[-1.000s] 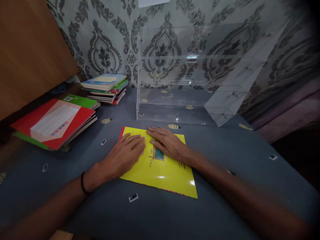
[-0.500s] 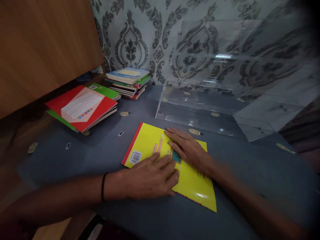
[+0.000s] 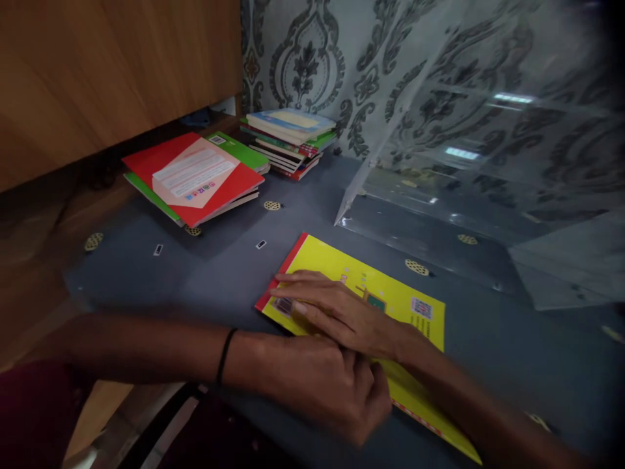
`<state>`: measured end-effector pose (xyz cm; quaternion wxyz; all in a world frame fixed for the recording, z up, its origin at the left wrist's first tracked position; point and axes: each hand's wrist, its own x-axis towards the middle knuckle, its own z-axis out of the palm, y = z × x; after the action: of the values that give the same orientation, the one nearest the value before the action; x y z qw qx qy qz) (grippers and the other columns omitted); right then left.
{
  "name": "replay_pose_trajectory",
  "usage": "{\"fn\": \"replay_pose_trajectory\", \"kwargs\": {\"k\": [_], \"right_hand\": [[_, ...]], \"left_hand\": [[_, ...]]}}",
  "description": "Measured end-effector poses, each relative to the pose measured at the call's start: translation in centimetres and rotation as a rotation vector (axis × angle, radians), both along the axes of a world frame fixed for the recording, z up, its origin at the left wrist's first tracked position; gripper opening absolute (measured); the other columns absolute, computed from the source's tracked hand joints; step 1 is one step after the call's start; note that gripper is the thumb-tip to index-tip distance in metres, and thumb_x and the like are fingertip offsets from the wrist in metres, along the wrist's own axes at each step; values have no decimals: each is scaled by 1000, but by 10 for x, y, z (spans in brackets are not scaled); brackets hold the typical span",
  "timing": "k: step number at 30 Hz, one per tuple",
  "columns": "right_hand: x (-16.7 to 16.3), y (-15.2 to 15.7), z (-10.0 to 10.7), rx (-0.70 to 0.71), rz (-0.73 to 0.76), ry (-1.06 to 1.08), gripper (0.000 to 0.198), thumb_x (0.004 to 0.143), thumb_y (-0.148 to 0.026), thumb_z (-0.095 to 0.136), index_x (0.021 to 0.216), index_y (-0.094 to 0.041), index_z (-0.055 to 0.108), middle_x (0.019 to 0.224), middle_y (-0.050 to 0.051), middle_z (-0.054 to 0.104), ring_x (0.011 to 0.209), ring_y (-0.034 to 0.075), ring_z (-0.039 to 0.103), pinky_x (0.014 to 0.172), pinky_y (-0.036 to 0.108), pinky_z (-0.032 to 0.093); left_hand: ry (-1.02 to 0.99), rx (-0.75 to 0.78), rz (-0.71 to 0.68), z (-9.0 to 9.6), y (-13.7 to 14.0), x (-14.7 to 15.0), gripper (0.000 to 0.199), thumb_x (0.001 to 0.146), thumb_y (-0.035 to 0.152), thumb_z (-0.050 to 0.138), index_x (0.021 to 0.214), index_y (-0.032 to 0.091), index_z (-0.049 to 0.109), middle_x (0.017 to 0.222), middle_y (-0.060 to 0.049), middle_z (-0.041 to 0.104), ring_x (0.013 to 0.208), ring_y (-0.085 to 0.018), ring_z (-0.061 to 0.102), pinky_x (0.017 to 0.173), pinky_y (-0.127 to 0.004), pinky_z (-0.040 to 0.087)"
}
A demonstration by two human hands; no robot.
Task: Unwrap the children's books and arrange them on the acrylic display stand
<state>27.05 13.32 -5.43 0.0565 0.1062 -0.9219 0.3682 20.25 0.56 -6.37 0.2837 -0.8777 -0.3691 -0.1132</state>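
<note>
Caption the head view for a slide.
Right hand rests on a yellow red-spined book, left hand at its near edge, red-topped book stack beyond.

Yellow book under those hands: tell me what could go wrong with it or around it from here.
The right hand lies on the yellow book while the left hand is curled across its near edge, so a tug might crease the cover. The clear rack stands just beyond and, being see-through, could get bumped. The red book sits askew on its stack and might slide if knocked.
</note>
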Motion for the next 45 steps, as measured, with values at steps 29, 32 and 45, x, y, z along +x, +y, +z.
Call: {"fn": "replay_pose_trajectory", "kwargs": {"k": [29,32,45], "right_hand": [[-2,-20,0,-85,153,-123,38,106,-31,37,134,-25,61,131,4,66,127,22,49,112,43,40],[-1,-19,-3,-69,121,-81,38,105,-27,38,136,-27,60,131,4,67,126,20,52,111,45,40],[0,-19,1,2,38,-46,38,105,-27,36,133,-26,62,132,5,67,125,21,54,110,48,40]], "left_hand": [[-64,-154,60,-2,-24,14,30,93,10,48,106,5,74,91,-17,76,71,-21,69,51,-30,48],[-62,-170,71,-3,-24,15,32,95,11,46,110,7,73,95,-17,76,74,-22,69,49,-31,46],[-56,-189,62,-3,-22,13,25,91,17,53,102,15,75,95,-16,74,69,-21,64,55,-34,51]]}}
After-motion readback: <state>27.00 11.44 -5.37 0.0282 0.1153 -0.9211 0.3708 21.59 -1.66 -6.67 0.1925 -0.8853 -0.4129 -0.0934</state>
